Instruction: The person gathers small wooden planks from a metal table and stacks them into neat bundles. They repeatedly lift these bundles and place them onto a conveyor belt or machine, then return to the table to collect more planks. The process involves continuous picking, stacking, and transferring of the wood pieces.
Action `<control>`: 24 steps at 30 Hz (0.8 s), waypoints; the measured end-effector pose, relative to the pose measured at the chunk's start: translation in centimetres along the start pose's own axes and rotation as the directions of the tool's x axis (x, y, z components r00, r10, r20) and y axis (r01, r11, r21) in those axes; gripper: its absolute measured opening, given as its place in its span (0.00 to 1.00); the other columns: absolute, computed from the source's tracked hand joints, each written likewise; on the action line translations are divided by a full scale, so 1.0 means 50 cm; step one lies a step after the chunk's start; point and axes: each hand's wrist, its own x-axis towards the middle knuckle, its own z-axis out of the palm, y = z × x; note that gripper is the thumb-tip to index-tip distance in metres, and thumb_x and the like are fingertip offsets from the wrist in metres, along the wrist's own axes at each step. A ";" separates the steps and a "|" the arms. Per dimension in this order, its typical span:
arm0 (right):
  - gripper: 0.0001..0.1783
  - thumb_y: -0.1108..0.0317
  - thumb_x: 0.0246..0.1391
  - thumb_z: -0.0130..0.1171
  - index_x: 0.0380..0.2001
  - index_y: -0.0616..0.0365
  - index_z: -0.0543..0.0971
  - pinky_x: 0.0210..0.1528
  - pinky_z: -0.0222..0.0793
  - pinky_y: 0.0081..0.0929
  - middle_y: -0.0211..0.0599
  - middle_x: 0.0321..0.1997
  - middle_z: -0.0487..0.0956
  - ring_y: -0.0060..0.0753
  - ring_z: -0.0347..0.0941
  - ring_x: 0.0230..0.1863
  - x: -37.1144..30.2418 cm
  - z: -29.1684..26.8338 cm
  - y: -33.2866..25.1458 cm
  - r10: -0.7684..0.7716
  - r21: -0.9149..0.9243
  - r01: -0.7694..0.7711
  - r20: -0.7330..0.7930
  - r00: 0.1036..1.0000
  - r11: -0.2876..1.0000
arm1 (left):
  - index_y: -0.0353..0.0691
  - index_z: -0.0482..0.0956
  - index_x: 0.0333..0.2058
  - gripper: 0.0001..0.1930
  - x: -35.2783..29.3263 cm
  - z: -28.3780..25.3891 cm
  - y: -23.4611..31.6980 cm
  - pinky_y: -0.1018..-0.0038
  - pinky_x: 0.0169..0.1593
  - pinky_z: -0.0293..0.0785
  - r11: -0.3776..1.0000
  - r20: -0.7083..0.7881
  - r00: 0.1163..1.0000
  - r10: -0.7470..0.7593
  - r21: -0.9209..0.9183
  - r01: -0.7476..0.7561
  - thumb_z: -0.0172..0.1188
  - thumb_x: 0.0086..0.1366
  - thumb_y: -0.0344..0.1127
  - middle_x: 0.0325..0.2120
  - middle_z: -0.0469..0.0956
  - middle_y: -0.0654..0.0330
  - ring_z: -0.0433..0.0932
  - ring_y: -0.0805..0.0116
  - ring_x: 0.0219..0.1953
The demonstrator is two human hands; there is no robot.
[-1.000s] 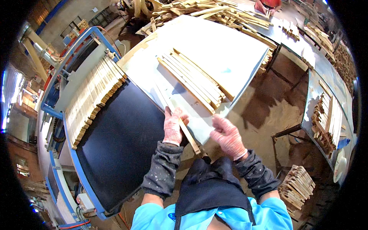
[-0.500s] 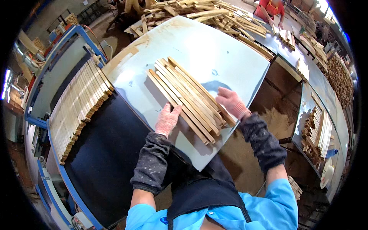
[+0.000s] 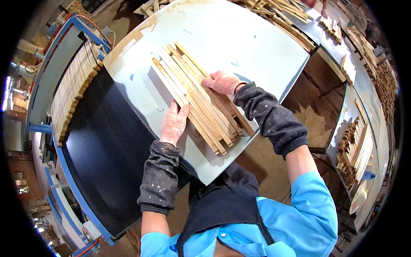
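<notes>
Pale grey metal makes the work table [image 3: 252,47], in a dusty wood shop. Beside it runs a black belt [image 3: 102,158] carrying a row of wooden slats [image 3: 72,90]. More sticks [image 3: 357,147] sit well apart on the right. Thin, smooth wooden strips [image 3: 195,96] lie bundled on the table. Gloved left hand [image 3: 174,124] and right hand [image 3: 222,82] press flat and open against the bundle's sides.

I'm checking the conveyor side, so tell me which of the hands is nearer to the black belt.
Left. The left hand rests at the near-left edge of the wooden slat bundle, close beside the black belt. The right hand lies on the bundle's far side, away from the belt.
</notes>
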 end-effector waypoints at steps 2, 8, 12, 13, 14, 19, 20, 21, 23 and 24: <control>0.37 0.37 0.69 0.52 0.52 0.63 0.87 0.59 0.78 0.46 0.58 0.49 0.87 0.55 0.86 0.51 0.000 0.005 -0.011 0.079 0.052 -0.080 0.016 0.997 0.995 | 0.43 0.63 0.77 0.35 -0.006 0.011 0.018 0.63 0.67 0.73 0.999 -0.012 1.000 -0.016 0.028 0.016 0.61 0.78 0.49 0.62 0.81 0.45 0.80 0.53 0.63; 0.35 0.38 0.68 0.53 0.47 0.62 0.88 0.57 0.79 0.47 0.56 0.43 0.89 0.55 0.86 0.47 -0.022 0.014 -0.018 -0.048 0.120 0.055 -0.062 0.997 0.991 | 0.42 0.65 0.74 0.37 -0.037 0.016 0.047 0.62 0.66 0.74 0.992 -0.082 0.993 0.084 -0.086 -0.091 0.71 0.72 0.42 0.59 0.83 0.50 0.81 0.58 0.61; 0.34 0.38 0.68 0.55 0.47 0.62 0.88 0.55 0.80 0.47 0.56 0.42 0.89 0.52 0.86 0.45 -0.001 0.014 -0.033 -0.012 0.162 0.008 0.025 1.000 0.987 | 0.49 0.65 0.75 0.39 -0.035 0.002 0.048 0.60 0.63 0.77 0.997 -0.153 0.988 0.031 0.072 -0.020 0.71 0.70 0.50 0.56 0.86 0.52 0.84 0.51 0.59; 0.34 0.38 0.68 0.56 0.46 0.63 0.88 0.54 0.80 0.47 0.55 0.41 0.89 0.52 0.86 0.45 0.009 0.011 -0.039 -0.037 0.086 0.032 0.052 0.998 0.996 | 0.52 0.64 0.75 0.41 -0.036 -0.001 0.047 0.59 0.62 0.78 0.989 -0.173 0.985 -0.006 0.142 0.031 0.71 0.69 0.54 0.56 0.86 0.50 0.85 0.49 0.59; 0.35 0.38 0.68 0.56 0.46 0.64 0.87 0.54 0.80 0.47 0.55 0.41 0.88 0.52 0.86 0.44 0.016 0.008 -0.041 -0.066 0.102 0.061 0.047 0.997 0.993 | 0.52 0.64 0.75 0.42 -0.035 -0.001 0.051 0.58 0.62 0.78 0.987 -0.213 0.977 -0.001 0.154 0.034 0.71 0.68 0.56 0.55 0.86 0.50 0.85 0.49 0.58; 0.34 0.40 0.68 0.58 0.44 0.68 0.86 0.51 0.81 0.47 0.60 0.38 0.87 0.58 0.86 0.43 0.035 -0.001 -0.043 -0.182 0.187 0.161 0.102 0.978 0.969 | 0.53 0.65 0.73 0.40 -0.051 -0.003 0.076 0.55 0.59 0.80 0.974 -0.304 0.952 -0.041 0.199 0.106 0.70 0.69 0.56 0.52 0.87 0.51 0.86 0.46 0.55; 0.33 0.40 0.68 0.59 0.44 0.67 0.86 0.51 0.81 0.47 0.60 0.39 0.87 0.58 0.86 0.44 0.039 -0.003 -0.043 -0.204 0.148 0.189 0.095 0.974 0.971 | 0.54 0.64 0.73 0.39 -0.054 -0.004 0.085 0.55 0.59 0.80 0.967 -0.296 0.946 -0.129 0.173 0.186 0.70 0.69 0.55 0.53 0.87 0.50 0.86 0.45 0.55; 0.33 0.41 0.67 0.60 0.44 0.67 0.86 0.51 0.81 0.47 0.59 0.39 0.87 0.58 0.86 0.45 0.044 -0.006 -0.044 -0.234 0.131 0.220 0.106 0.966 0.967 | 0.52 0.64 0.74 0.40 -0.058 -0.005 0.097 0.56 0.60 0.79 0.962 -0.311 0.936 -0.167 0.158 0.224 0.69 0.69 0.56 0.54 0.86 0.49 0.85 0.46 0.56; 0.32 0.41 0.67 0.61 0.45 0.66 0.86 0.52 0.81 0.47 0.58 0.40 0.88 0.57 0.87 0.45 0.064 -0.015 -0.053 -0.155 0.211 0.126 0.126 0.980 0.969 | 0.49 0.64 0.74 0.42 -0.044 -0.019 0.119 0.57 0.62 0.78 0.964 -0.295 0.945 -0.142 0.176 0.200 0.69 0.68 0.57 0.55 0.86 0.48 0.85 0.46 0.57; 0.33 0.39 0.65 0.62 0.46 0.64 0.86 0.52 0.81 0.47 0.55 0.42 0.88 0.55 0.87 0.46 0.073 -0.015 -0.066 -0.206 0.217 0.174 0.132 0.970 0.961 | 0.45 0.64 0.74 0.43 -0.048 -0.026 0.123 0.57 0.63 0.77 0.960 -0.316 0.939 -0.136 0.192 0.204 0.68 0.68 0.58 0.56 0.86 0.47 0.84 0.47 0.58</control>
